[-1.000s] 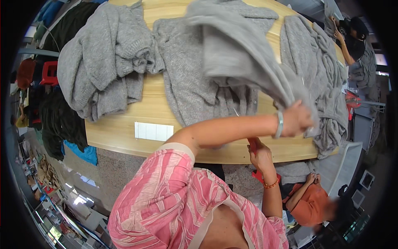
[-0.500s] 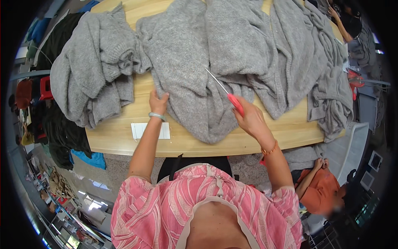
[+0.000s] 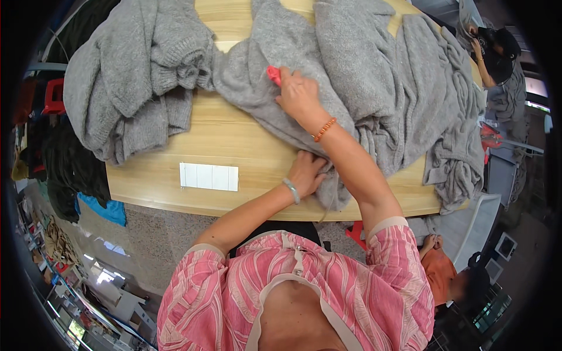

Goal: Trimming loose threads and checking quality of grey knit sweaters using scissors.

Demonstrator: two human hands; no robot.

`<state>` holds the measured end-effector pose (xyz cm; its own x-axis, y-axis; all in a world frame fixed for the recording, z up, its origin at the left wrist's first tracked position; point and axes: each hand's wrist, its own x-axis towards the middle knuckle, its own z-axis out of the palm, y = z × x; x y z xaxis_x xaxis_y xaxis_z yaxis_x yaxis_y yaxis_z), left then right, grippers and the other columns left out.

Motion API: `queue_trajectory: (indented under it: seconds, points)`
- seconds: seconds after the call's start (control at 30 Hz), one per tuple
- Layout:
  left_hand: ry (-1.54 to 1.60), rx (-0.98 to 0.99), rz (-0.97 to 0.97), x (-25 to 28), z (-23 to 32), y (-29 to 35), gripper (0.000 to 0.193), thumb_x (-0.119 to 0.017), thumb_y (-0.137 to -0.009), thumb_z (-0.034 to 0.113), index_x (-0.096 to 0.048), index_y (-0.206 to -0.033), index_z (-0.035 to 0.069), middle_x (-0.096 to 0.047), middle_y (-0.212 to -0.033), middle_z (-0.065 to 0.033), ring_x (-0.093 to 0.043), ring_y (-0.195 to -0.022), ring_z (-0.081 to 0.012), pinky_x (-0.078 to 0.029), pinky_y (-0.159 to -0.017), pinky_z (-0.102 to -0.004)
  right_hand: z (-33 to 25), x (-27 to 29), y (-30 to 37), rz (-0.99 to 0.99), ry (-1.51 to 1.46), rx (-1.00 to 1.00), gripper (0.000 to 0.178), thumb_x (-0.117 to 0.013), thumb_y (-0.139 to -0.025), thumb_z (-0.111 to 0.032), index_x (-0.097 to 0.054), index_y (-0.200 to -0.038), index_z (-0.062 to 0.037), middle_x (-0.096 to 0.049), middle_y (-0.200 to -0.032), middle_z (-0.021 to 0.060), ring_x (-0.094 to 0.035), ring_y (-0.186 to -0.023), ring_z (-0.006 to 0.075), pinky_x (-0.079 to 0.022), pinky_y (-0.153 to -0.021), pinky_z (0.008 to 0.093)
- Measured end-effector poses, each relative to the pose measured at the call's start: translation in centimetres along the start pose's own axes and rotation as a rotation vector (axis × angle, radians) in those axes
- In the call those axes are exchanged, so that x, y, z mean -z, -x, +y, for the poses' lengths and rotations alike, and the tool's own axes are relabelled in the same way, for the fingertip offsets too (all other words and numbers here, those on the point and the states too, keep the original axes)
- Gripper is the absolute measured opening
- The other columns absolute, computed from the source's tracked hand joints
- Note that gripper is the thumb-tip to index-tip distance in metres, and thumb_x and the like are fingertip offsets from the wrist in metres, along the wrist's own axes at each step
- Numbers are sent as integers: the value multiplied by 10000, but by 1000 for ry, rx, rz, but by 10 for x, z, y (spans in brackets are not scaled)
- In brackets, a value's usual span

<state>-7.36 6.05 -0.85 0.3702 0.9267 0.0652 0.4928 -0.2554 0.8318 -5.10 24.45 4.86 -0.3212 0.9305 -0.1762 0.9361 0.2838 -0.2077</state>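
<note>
Garment: large grey knitted sweater [image 3: 351, 88], soft and fuzzy, spread in rumpled folds over the middle and right of the light wooden table [image 3: 234, 140]; its lower hem reaches the near table edge.
Left hand [image 3: 307, 172]: loosely curled, fingers pressing and pinching the hem by the near edge; pale bangle on the wrist.
Right hand [image 3: 300, 96]: farther in, closed around a small red-handled tool [image 3: 273, 75], resting on the knit; whether its blade touches the fabric cannot be told. Orange bead bracelet on the wrist.
Table surface: bare wood between the hands and the left pile; white rectangular panel [image 3: 209, 176] set near the front edge.
Left pile: second heap of grey knitwear [image 3: 134, 76], touching the worked garment at its top.
Right edge: grey folds hang over the table's corner.
Surroundings: another person [image 3: 451, 281] in orange low at right.
</note>
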Motion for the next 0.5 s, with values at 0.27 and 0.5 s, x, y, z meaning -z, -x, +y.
queue_trajectory:
  seconds: [0.27,0.5]
  points:
    - [832,648,374,4,-46,41,440,-621,-759,12,-506,-1182,-24,-589,-1088,-89,-554,-969,-142,-464,-845,-287,30,12,-30,-18,-480,33,302,-598,-772,-151,-544,-1024,6,-644,-912,203,-624,-915,347,-487,-770,450]
    - [636,437,826,148,-25,55,269,-538,-822,28,-576,-1084,-14,-613,-1001,-48,-550,-891,-110,-452,-812,-249,143,222,0,453,-876,-120,419,-698,-783,-193,-557,-1168,-110,-553,-767,16,-529,-647,107,-449,-586,249]
